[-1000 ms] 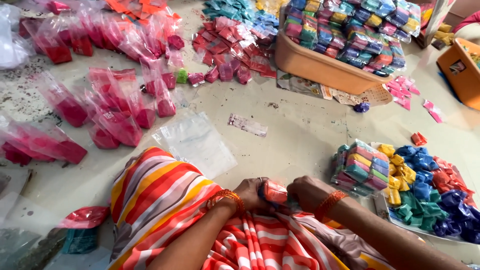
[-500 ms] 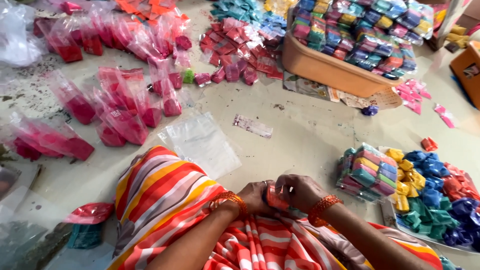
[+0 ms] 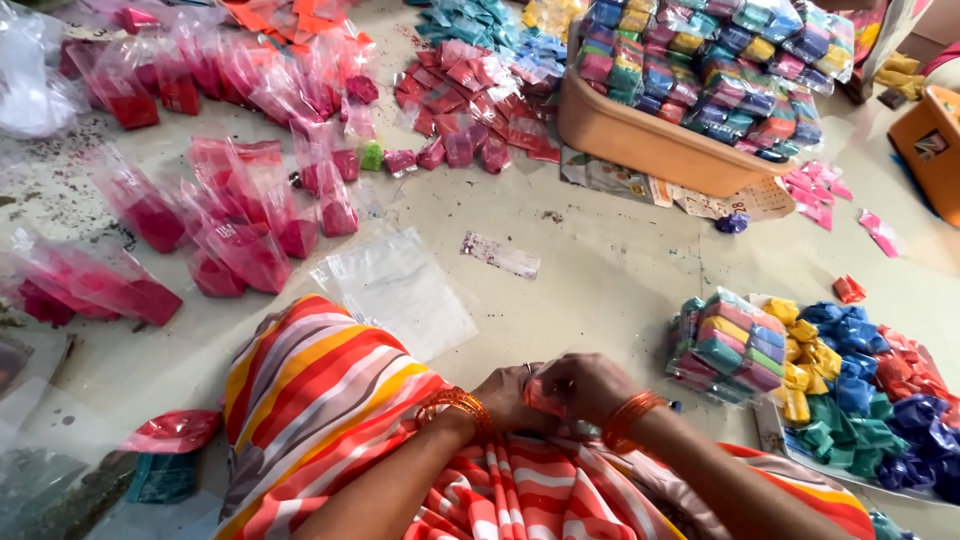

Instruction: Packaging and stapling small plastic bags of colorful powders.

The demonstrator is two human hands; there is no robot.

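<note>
Both hands meet low in the middle of the view, over my lap in striped orange, red and white cloth (image 3: pixel 330 400). My left hand (image 3: pixel 505 398) and my right hand (image 3: pixel 590 385) pinch one small red packet (image 3: pixel 543 398) between their fingers; most of it is hidden by the fingers. Orange bangles ring both wrists. An empty clear plastic bag (image 3: pixel 400 290) lies flat on the floor just beyond my left knee. To the right of my hands sits a wrapped block of multicoloured packets (image 3: pixel 730 345).
Clear bags of pink-red powder (image 3: pixel 240 250) are spread over the left floor. A tan tub (image 3: pixel 650 150) heaped with coloured packets stands at the back right. Loose blue, yellow, green and red packets (image 3: pixel 860 385) pile on a tray at right. An orange box (image 3: pixel 930 150) is far right.
The view has shifted slightly; my hands stay together over my lap, and my right hand's fingers have closed further over the small red packet.
</note>
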